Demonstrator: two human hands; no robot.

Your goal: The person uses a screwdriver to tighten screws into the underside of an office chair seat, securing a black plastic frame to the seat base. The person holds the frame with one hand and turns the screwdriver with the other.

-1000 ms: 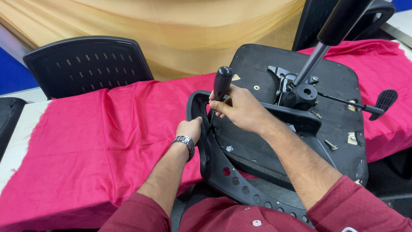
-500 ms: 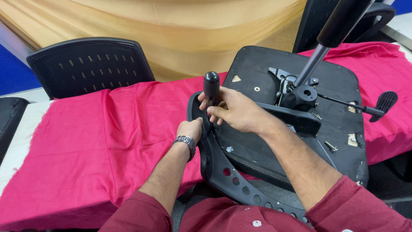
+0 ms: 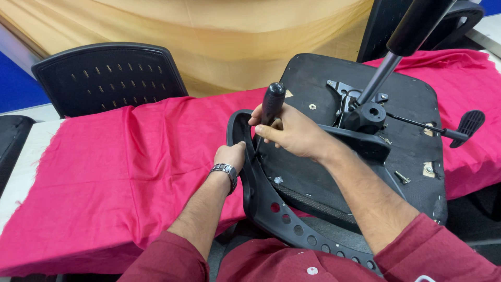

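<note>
1. One upturned office chair seat [image 3: 396, 104] lies on a table draped in one red cloth [image 3: 120, 172], its black underside facing up, right of centre.
2. One curved black armrest [image 3: 261, 193] with a row of round holes runs along the seat's left edge, from the middle of the view to the near edge.
3. The right hand [image 3: 292, 133] is closed around one black-handled screwdriver [image 3: 272, 104], which stands nearly upright with its tip pointing down at the joint where the armrest meets the seat; the tip itself is hidden behind the hand.
4. The left hand [image 3: 229, 155], with one metal wristwatch [image 3: 224, 171] on its wrist, is closed on the armrest's upper curve, just left of the screwdriver.
5. One gas-lift column [image 3: 404, 42] rises from the metal mechanism [image 3: 365, 112] at the seat's centre, toward the far right.
6. One lever with a paddle end [image 3: 469, 125] sticks out to the right.
7. One black perforated chair back [image 3: 107, 75] stands at the far left, behind the table.
</note>
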